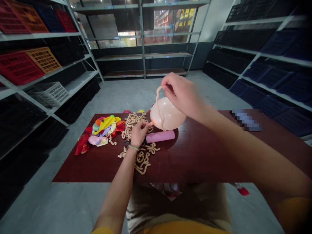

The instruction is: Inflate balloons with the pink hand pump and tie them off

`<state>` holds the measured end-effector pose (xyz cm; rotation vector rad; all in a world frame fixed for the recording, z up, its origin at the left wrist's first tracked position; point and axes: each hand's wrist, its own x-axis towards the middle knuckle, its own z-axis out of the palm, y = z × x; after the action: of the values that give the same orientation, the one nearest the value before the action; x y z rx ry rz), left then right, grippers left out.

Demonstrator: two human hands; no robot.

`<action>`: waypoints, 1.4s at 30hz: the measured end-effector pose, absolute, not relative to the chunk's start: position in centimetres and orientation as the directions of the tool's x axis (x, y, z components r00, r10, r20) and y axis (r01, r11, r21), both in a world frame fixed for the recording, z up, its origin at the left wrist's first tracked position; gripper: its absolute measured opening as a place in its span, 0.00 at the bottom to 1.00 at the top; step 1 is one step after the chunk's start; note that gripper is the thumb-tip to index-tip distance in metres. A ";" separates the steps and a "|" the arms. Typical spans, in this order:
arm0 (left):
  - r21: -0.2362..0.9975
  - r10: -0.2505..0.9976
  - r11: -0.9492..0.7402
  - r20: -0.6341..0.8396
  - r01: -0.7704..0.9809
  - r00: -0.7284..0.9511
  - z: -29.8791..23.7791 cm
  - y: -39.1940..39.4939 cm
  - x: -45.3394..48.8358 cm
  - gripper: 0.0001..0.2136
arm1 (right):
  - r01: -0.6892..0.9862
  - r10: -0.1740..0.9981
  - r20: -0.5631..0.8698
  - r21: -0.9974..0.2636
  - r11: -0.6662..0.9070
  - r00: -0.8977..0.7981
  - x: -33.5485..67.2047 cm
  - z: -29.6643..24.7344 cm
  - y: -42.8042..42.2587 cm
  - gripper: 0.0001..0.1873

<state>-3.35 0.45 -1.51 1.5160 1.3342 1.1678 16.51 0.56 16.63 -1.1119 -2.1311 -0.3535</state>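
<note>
My left hand pinches the neck of an inflated pale peach balloon above the table. My right hand is closed at the top of the balloon, its thumb and fingertips pinching a beige cord that hangs down over the balloon's near side. Where the cord's lower end lies is hard to make out. A pink hand pump lies below the balloon, its dark nozzle end partly behind my left hand. Beige cord pieces are heaped just beyond that hand, with more loose cords nearer me.
Limp balloons in several colours lie at the left of the dark red table. A blurred-out flat object rests at the right. Shelves with crates line the left side, dark crates the right. A metal rack stands behind.
</note>
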 end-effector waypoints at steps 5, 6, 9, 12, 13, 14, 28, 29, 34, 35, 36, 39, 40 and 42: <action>0.873 0.967 -0.230 0.255 0.430 0.000 -1.1 0.0 -3.3 0.09 | 0.821 0.622 0.688 -0.066 0.566 -0.374 15.5 18.7 2.6 0.08; 0.853 0.959 -0.253 0.283 0.456 0.001 -1.1 0.0 -3.3 0.09 | 0.826 0.623 0.690 -0.066 0.560 -0.368 15.2 19.1 2.9 0.08; 0.802 0.939 -0.304 0.343 0.514 0.019 -1.2 -0.1 -3.3 0.08 | 0.837 0.625 0.698 -0.067 0.543 -0.349 14.1 20.0 3.7 0.06; 0.768 0.931 -0.322 0.364 0.553 0.036 -1.3 -0.1 -3.3 0.08 | 0.835 0.633 0.683 -0.062 0.547 -0.365 13.2 19.6 4.1 0.06; 0.759 0.927 -0.327 0.374 0.564 0.033 -1.3 -0.1 -3.4 0.08 | 0.830 0.635 0.673 -0.055 0.555 -0.380 13.1 19.2 4.2 0.06; 0.748 0.921 -0.331 0.389 0.575 0.025 -1.4 -0.2 -3.4 0.09 | 0.825 0.637 0.661 -0.048 0.564 -0.397 13.0 18.7 4.1 0.06; 0.788 0.821 -0.454 0.552 0.417 -0.149 -0.9 -0.2 -3.8 0.09 | 0.840 0.808 0.474 -0.222 0.495 -0.351 13.1 10.1 0.0 0.08; 0.822 0.846 -0.416 0.507 0.389 -0.168 -1.0 -0.1 -3.8 0.10 | 0.836 0.823 0.458 -0.258 0.484 -0.335 13.2 10.0 -0.2 0.08; 0.961 0.945 -0.218 0.251 0.170 -0.208 -1.8 0.8 -3.7 0.13 | 0.740 0.895 0.394 -0.534 0.409 -0.210 13.7 8.4 -1.0 0.07; 0.975 0.956 -0.197 0.214 0.102 -0.201 -2.0 0.9 -3.7 0.14 | 0.702 0.906 0.379 -0.593 0.395 -0.190 13.8 7.9 -1.1 0.07; 0.983 0.964 -0.182 0.185 0.033 -0.192 -2.1 1.1 -3.6 0.14 | 0.661 0.912 0.368 -0.642 0.389 -0.179 13.8 7.2 -1.2 0.07; 0.980 0.969 -0.174 0.154 -0.093 -0.192 -2.2 1.2 -3.6 0.14 | 0.569 0.917 0.365 -0.725 0.389 -0.161 13.5 5.0 -1.2 0.06; 0.978 0.967 -0.184 0.160 -0.104 -0.200 -2.2 1.2 -3.5 0.14 | 0.552 0.922 0.357 -0.743 0.378 -0.152 13.3 4.2 -1.1 0.06; 0.974 0.960 -0.209 0.188 -0.089 -0.207 -2.2 1.2 -3.4 0.15 | 0.523 0.938 0.320 -0.782 0.339 -0.129 13.0 2.5 -0.7 0.06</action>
<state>-3.43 1.16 -2.22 1.1699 1.1671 1.5568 12.98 -0.72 2.46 -1.2996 -1.7807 0.6365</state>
